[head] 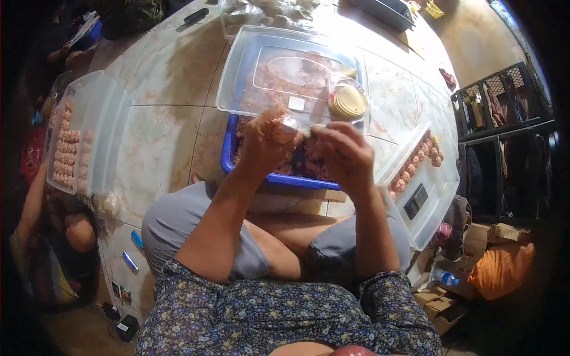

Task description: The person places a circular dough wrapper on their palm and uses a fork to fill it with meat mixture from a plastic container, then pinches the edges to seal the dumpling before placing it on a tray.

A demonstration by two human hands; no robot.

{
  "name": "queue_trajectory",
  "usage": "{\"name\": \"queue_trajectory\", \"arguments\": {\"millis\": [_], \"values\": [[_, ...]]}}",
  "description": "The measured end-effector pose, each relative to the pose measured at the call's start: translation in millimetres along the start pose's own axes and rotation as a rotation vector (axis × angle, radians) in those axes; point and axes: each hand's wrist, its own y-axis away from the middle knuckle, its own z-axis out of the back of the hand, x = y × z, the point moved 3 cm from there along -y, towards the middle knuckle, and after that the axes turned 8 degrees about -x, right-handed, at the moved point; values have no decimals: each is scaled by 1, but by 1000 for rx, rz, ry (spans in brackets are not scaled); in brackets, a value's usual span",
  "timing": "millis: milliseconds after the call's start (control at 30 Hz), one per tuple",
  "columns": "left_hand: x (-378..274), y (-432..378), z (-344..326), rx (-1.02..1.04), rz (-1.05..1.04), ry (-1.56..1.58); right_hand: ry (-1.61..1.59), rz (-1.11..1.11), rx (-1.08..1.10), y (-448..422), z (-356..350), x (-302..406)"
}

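Observation:
My left hand (271, 133) is closed around a portion of ground meat mixture (283, 131) with clear plastic film at its edge. Close by on the right, the bent fingers of my right hand (343, 144) meet the edge of the film; whether they pinch it is blurred. Both hands are above a blue tub (303, 181) of ground meat. A translucent plastic lid (229, 95) covers the tub's far part. On the lid sits a stack of round pale wrappers (349, 101) in a clear bag.
At right, a translucent bin (445, 200) holds meatballs (412, 169) and a small digital scale (416, 201). Another bin (95, 147) with rows of meatballs stands at left, beside another person's arm (33, 200). Black crates (498, 129) are at far right.

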Motion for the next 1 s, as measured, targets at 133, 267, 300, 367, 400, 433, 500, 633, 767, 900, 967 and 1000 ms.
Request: {"name": "queue_trajectory", "arguments": {"millis": [133,267,300,367,400,433,500,633,767,900,967,1000], "values": [[11,-1,8,37,82,-21,-35,20,65,6,-8,1],[-3,-1,0,-96,7,-43,-252,-328,-123,12,3,-8],[0,-1,-1,-79,48,46,-346,-371,-129,14,3,-10],[3,-2,-2,-53,42,120,-532,-456,-139,26,0,-22],[2,-2,-2,-43,-1,103,-525,-508,-144,33,-8,-26],[1,-1,-1,-45,-10,74,-536,-548,-137,40,-12,-26],[-5,-1,1,-61,4,5,-600,-583,-124,47,-28,-25],[5,-8,10,-50,-212,-310,-159,-204,-69,35,-39,-8],[6,-4,4,24,110,9,84,80,-62,27,-26,-4],[14,-1,3,-17,198,164,83,77,-16,21,-24,-3],[18,-1,5,-30,169,177,41,47,-43,19,-21,-3],[16,-2,4,-21,149,172,27,35,-67,20,-17,-4]]}}
